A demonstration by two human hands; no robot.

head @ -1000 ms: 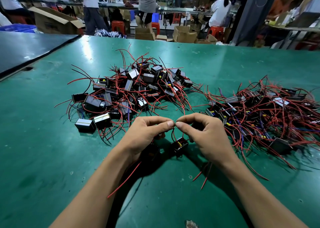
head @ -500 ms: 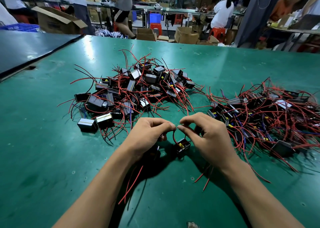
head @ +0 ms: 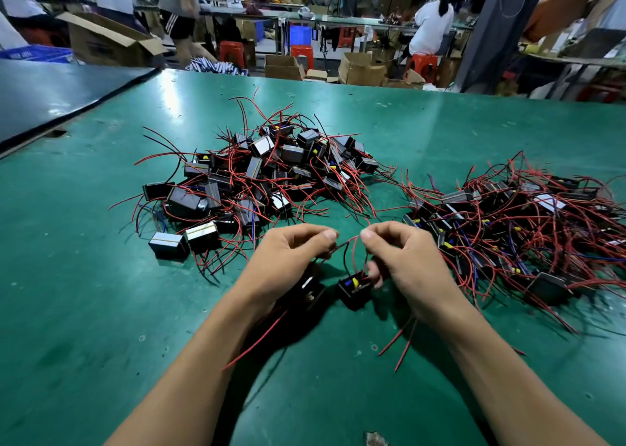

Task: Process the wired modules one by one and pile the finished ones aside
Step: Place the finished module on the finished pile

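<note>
A small black module (head: 354, 290) with yellow and blue parts rests on the green table (head: 84, 293) between my hands. Its red and black wires rise to my fingertips. My left hand (head: 288, 259) pinches a wire end between thumb and forefinger. My right hand (head: 403, 259) pinches another wire end close by, a small gap between the two pinches. A second black module (head: 313, 291) lies partly hidden under my left hand. One pile of wired modules (head: 257, 174) lies ahead to the left, another pile (head: 518, 225) to the right.
Loose red wire ends (head: 399, 344) trail on the table under my wrists. A dark table (head: 50, 97) adjoins at the far left. Beyond the far edge are cardboard boxes (head: 359, 70), red stools and several people at other benches.
My fingertips were touching over the module and have drawn slightly apart, with the wires now showing between them. The view has shifted a little; the piles have not moved.
</note>
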